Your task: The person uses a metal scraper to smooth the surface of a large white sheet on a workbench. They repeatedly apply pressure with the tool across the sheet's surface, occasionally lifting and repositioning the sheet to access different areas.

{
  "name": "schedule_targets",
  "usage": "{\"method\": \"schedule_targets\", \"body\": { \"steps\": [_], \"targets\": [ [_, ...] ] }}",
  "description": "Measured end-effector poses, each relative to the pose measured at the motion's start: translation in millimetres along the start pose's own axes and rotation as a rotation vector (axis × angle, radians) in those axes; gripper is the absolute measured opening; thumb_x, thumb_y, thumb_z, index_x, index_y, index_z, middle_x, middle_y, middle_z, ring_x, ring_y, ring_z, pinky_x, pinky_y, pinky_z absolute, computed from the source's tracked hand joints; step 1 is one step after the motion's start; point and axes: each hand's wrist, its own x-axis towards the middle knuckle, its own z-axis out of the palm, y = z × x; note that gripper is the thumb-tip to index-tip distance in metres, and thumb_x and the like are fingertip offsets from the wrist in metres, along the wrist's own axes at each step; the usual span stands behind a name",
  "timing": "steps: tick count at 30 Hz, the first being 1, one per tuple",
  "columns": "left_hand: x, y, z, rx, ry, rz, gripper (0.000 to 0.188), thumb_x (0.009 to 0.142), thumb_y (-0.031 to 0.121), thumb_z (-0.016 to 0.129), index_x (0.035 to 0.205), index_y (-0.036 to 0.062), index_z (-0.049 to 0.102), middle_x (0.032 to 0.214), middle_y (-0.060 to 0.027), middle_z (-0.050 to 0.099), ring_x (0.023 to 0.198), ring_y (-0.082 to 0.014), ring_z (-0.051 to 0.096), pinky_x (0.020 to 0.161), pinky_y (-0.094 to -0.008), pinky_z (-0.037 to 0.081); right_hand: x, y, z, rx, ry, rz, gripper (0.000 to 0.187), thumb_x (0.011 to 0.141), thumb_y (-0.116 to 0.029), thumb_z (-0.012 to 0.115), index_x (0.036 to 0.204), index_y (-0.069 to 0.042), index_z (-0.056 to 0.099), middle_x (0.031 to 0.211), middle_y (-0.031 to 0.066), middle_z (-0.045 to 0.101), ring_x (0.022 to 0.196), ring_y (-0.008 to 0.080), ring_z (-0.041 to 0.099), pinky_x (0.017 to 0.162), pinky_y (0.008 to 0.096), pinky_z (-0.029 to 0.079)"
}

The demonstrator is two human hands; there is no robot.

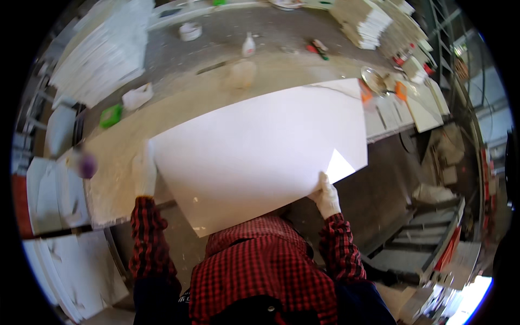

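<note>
A large glossy white rectangular panel [260,151] lies tilted across the worktable, its near edge jutting over the table's front toward my body. In a white glove, my right hand [326,199] grips that near edge toward the right, thumb on top and the other fingers hidden underneath. My left hand [144,169], also gloved in white, is at the panel's left edge, its fingertips by the far left corner. Blur softens the left fingers, but they appear to hold the edge. Bright light reflects off the panel near my right thumb.
On the worktable [108,179] are a white bottle [248,45], a white tub [190,31], a green box [111,116] and a round dish [372,79]. Stacked white slabs [103,54] stand far left, with more slabs [362,24] far right. A dark metal frame [417,238] sits low at right.
</note>
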Motion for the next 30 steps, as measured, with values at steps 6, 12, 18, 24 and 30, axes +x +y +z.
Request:
{"method": "schedule_targets", "body": {
  "steps": [6,12,18,24,30],
  "targets": [
    [-3,33,5,-0.363,0.145,0.031,0.05,0.11,0.042,0.051,0.133,-0.0002,0.066,0.128,-0.0196,0.068,0.125,-0.0258,0.06,0.109,-0.0372,0.043,-6,-1,-5,-0.017,0.039,0.015,0.095,0.095,-0.065,0.068,0.149,0.009,0.043,0.136,0.0197,0.061,0.12,0.031,0.066,0.099,0.0484,0.058],
    [-31,193,3,0.504,0.156,0.617,0.053,0.098,0.04,0.069,0.144,0.0127,0.06,0.149,-0.019,0.056,0.146,-0.0364,0.042,0.123,-0.0478,0.029,-2,5,-12,-0.017,0.054,0.06,0.1,0.089,-0.065,0.075,0.146,0.011,0.045,0.13,0.021,0.064,0.112,0.031,0.07,0.095,0.047,0.06],
    [-22,248,72,0.389,-0.261,0.602,0.071,0.084,0.045,0.081,0.141,0.009,0.061,0.139,-0.0227,0.063,0.137,-0.0401,0.053,0.115,-0.0481,0.04,5,9,-14,-0.082,0.024,0.023,0.091,0.089,-0.066,0.074,0.135,0.01,0.057,0.112,0.0157,0.071,0.096,0.0255,0.072,0.083,0.0391,0.061],
    [-21,274,83,0.301,-0.358,0.5,0.065,0.086,0.039,0.081,0.131,-0.0044,0.064,0.121,-0.0234,0.072,0.112,-0.0349,0.071,0.096,-0.0397,0.054,8,14,-26,-0.106,0.023,0.09,0.069,0.098,-0.052,0.07,0.131,0.007,0.065,0.112,0.0133,0.072,0.096,0.0196,0.07,0.079,0.0333,0.059],
    [-39,273,103,0.187,-0.339,0.561,0.048,0.088,0.043,0.078,0.108,-0.0008,0.073,0.103,-0.0213,0.074,0.095,-0.037,0.071,0.083,-0.0432,0.054,-15,39,-25,0.013,0.083,0.207,0.058,0.102,-0.058,0.062,0.112,-0.001,0.065,0.095,0.0097,0.07,0.076,0.0161,0.064,0.066,0.0315,0.052]
  ]
}}
